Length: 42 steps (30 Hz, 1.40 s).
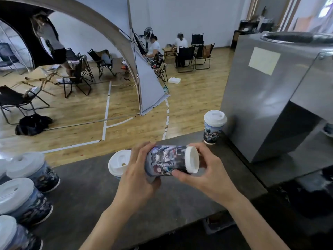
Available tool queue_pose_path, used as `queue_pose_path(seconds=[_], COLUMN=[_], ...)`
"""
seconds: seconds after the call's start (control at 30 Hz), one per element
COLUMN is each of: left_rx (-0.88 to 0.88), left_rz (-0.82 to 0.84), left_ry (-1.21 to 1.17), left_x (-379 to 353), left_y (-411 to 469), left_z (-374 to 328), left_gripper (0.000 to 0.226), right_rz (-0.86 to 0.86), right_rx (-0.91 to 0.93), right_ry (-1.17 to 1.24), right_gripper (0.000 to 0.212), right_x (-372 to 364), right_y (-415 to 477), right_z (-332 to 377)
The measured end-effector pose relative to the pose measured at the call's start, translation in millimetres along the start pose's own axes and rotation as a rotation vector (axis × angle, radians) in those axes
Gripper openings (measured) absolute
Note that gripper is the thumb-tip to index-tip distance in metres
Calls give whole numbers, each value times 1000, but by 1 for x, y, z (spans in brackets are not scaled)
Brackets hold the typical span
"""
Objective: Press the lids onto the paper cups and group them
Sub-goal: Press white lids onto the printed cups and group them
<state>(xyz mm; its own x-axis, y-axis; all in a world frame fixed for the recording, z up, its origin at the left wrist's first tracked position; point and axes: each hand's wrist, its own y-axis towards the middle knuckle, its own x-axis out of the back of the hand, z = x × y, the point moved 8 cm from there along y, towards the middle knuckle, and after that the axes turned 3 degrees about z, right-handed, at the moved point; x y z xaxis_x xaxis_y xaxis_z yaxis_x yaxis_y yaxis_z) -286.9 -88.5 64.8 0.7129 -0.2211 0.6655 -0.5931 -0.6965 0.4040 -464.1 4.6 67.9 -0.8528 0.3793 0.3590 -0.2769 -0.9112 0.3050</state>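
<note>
Head view shows the left hand (138,177) wrapped around the base end of a printed paper cup (165,159), fingers curled over its far side. The right hand (207,170) grasps the white lid (192,159) at the other end, fingers arched over the rim and the thumb lying under the cup just beside it. The cup lies sideways in the air above the dark counter (90,186), lid toward the right.

To seat the lid well, I would push the two hands toward each other and work the thumb around the rim, since one side may sit proud. Squeezing the wall too hard could buckle it. Both forearms reach in from below, wrists bent inward.

A lidded cup (118,162) stands just behind the left hand, and a second lidded cup (214,125) stands by the steel cabinet (261,105). A cluster of lidded cups (23,197) waits at the left edge.
</note>
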Motion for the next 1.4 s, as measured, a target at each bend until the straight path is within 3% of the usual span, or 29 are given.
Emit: queue_pose_path(seconds=[0.13,0.27,0.4,0.57,0.77,0.97,1.03,1.13,1.23,1.3,1.4], left_rx=[-281,-411,-384,-315,-273,-267,-281,-318,-218,-28,362], left_rz=[62,252,288,362,426,395,340,108,-193,-328,-211], left_ry=[429,342,238,247,280,306,317,314,316,320,107], left_x=[-12,-43,-51,-66,-85,-87,-78,-44,9,42,57], left_y=[10,9,6,-2,6,5,1,-4,-10,-13,-14], left_z=[-43,-65,-72,-55,-48,-48,-49,-43,-12,24,89], left_gripper=[111,107,80,70,57,52,47,25,16,31,72], right_rz=[170,132,-115,-469,-522,-531,-594,-598,-433,-296,-67], right_rx=[-134,-112,-278,-329,-427,-420,-399,-313,-218,-130,-46], right_ry=[-153,-399,-137,-219,-232,-172,-168,-180,-167,-168,-106], right_gripper=[69,78,72,73,79,94,83,42,42,43,44], right_x=[-5,-10,25,88,109,101,89,50,-2,-39,-96], right_y=[-15,-17,-18,-7,9,-2,-24,-53,-53,-45,-25], right_z=[-36,-58,-110,-165,-200,-188,-178,-156,-135,-118,-99])
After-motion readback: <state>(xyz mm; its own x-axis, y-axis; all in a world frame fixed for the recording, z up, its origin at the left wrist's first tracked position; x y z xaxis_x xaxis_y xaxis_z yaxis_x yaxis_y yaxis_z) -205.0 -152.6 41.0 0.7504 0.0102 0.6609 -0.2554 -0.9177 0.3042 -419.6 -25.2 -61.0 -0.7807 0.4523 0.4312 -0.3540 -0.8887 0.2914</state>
